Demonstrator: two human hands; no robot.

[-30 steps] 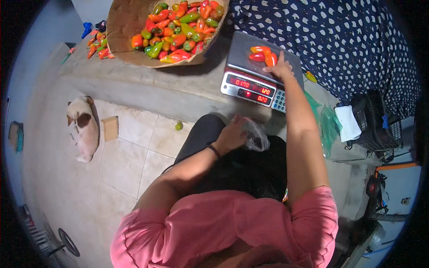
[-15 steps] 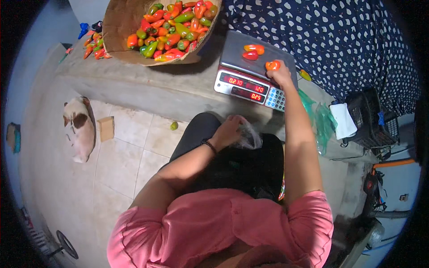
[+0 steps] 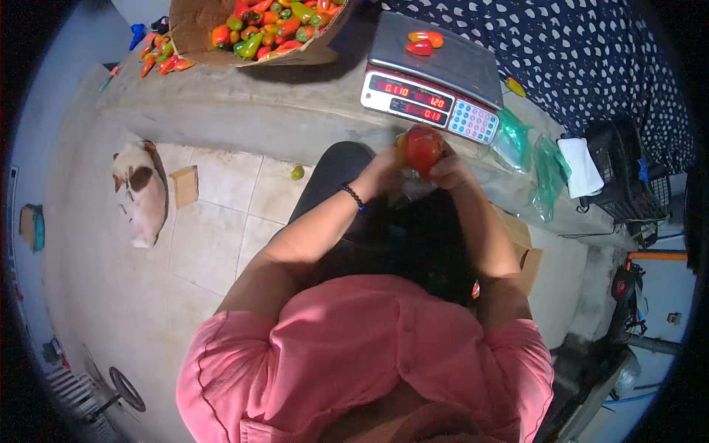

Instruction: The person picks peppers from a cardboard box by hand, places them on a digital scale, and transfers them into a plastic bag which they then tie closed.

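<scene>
Both hands are up over the lap: left hand (image 3: 380, 173) and right hand (image 3: 452, 173) grip a clear plastic bag (image 3: 415, 190) with red pepper (image 3: 423, 150) showing between them. Blur there, so can't tell exact finger closure or how many peppers. Two-sided hold probably keeps the bag steady.

Scale (image 3: 461, 66) sits on the ledge (image 3: 295, 96), display toward the person, likely for easy reading. Open cardboard box (image 3: 190, 35) beside it, presumably for quick reach.

Counts: 2 peppers (image 3: 426, 38) on the scale, 1 yellow pepper (image 3: 515, 87) right of it, 1 green pepper (image 3: 298, 173) on the floor. Box peppers overlap, uncountable.
</scene>
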